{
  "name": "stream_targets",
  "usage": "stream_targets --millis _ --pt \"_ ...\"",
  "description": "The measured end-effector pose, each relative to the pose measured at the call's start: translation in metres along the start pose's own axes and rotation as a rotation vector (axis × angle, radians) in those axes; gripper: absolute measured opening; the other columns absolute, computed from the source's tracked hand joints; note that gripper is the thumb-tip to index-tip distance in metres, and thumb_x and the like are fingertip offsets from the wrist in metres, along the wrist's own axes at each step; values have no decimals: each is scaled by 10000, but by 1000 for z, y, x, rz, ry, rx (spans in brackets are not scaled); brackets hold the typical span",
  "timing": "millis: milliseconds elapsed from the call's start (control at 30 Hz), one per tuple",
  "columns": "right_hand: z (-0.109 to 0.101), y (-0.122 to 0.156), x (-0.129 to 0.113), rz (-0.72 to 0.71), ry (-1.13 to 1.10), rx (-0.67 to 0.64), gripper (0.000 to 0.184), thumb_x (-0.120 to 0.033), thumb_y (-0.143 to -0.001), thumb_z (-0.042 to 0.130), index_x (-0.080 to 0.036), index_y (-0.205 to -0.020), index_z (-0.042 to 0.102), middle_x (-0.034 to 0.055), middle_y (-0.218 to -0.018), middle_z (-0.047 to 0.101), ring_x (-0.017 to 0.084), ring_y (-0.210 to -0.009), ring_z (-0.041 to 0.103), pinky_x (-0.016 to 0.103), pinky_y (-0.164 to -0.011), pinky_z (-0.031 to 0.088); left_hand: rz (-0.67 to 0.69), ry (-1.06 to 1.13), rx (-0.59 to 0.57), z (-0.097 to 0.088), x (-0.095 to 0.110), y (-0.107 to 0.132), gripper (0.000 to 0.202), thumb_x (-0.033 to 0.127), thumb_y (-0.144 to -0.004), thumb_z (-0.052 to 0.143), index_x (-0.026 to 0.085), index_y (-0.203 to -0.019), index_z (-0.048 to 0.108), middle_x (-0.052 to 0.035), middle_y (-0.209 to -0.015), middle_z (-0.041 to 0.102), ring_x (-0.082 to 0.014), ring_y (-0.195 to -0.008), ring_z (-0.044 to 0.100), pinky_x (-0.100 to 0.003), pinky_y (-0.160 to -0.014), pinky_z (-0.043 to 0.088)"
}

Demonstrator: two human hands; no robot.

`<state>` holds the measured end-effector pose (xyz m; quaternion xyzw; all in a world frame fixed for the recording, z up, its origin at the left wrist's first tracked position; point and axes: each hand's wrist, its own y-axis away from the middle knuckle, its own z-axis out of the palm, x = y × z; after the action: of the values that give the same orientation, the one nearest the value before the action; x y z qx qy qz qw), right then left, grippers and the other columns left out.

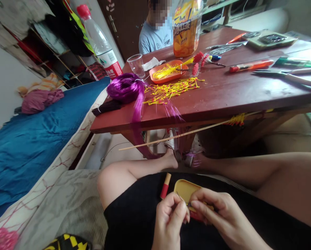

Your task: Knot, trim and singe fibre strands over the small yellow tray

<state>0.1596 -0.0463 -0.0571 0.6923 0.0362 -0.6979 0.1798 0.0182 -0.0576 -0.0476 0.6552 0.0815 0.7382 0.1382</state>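
Both my hands are low in the picture, over my lap. My left hand (171,217) is closed in a pinch on a thin wire-like strand. My right hand (220,217) pinches the same spot from the right, its fingers closed over something red and small. Just behind them a yellow tray (183,189) rests on my black shorts, and a small red-and-tan spool (165,185) lies beside it. A long thin wooden stick (176,135) with a yellow tuft (237,119) juts out under the table edge.
The red wooden table (223,93) holds purple thread (126,88), scattered yellow stamens (171,90), an orange dish (168,71), a plastic cup (136,64), two bottles (186,26), pens and tools. Another person (155,34) sits behind it. A blue-covered bed (35,135) lies at left.
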Motion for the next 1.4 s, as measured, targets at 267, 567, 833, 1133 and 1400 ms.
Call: stream_targets --millis 267,567,833,1133,1400 --pt "-6 2 -4 54 -78 -42 353 -472 -815 523 -160 -653 568 -33 -530 462 97 -493 385 204 -457 328 -60 -198 -178 -7 18 -8 294 417 -853 448 166 -719 524 6 -657 481 -135 -658 446 -251 -654 362" --pt "-6 6 4 -210 253 -10 61 -248 -819 575 -217 -819 628 -6 -731 685 121 -635 637 163 -585 475 -123 -146 -104 0 16 -10 285 373 -815 501 170 -628 432 38 -587 406 -103 -573 367 -215 -558 329" --pt "-3 4 1 -461 349 84 73 -155 -827 554 -214 -816 595 6 -742 639 121 -654 617 177 -600 480 -77 -238 -84 1 17 -9 262 323 -821 492 181 -615 412 49 -576 370 -101 -553 335 -211 -528 312" --pt "-2 11 7 -315 215 31 92 -214 -845 525 -216 -779 588 19 -696 630 163 -636 595 237 -606 476 279 -675 41 7 22 -5 270 216 -830 479 183 -564 510 -5 -555 526 -145 -558 493 -239 -545 345" --pt "-3 13 16 -336 258 52 65 -188 -835 541 -224 -830 595 11 -724 631 152 -656 612 213 -614 487 334 -778 28 9 15 -9 260 169 -824 471 190 -566 495 -14 -565 540 -154 -574 501 -247 -560 349"
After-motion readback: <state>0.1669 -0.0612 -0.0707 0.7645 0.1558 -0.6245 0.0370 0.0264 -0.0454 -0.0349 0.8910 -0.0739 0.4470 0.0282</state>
